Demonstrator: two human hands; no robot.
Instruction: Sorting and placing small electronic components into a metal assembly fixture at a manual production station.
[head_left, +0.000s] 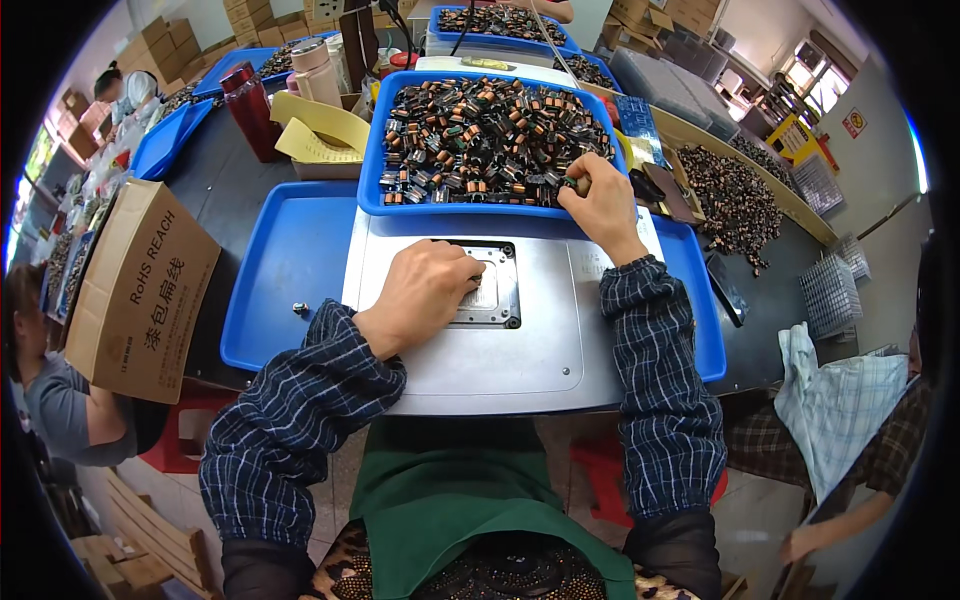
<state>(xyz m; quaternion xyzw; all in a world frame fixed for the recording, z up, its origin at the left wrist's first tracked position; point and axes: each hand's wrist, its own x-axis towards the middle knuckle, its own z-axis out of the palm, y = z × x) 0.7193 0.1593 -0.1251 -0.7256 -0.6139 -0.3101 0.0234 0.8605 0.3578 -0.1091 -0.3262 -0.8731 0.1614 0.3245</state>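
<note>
My right hand [607,205] is at the near right corner of a blue tray [470,207] heaped with small copper-wound coils [490,140]. Thumb and forefinger pinch one small coil [581,186], mostly covered by the fingers. My left hand [425,292] lies over a silver machine top [480,375], its fingers closed at the left side of a square metal plate [497,290] set in a recess. Something small and dark shows at those fingertips, too hidden to name. The plate has screws at its corners.
A lower blue tray [285,240] holds one loose part [300,309] on the left. Beyond it stand a red flask [250,110] and yellow paper [320,130]. A cardboard box [145,290] is at the left edge; more coils [730,200] lie piled right. Other people sit at both sides.
</note>
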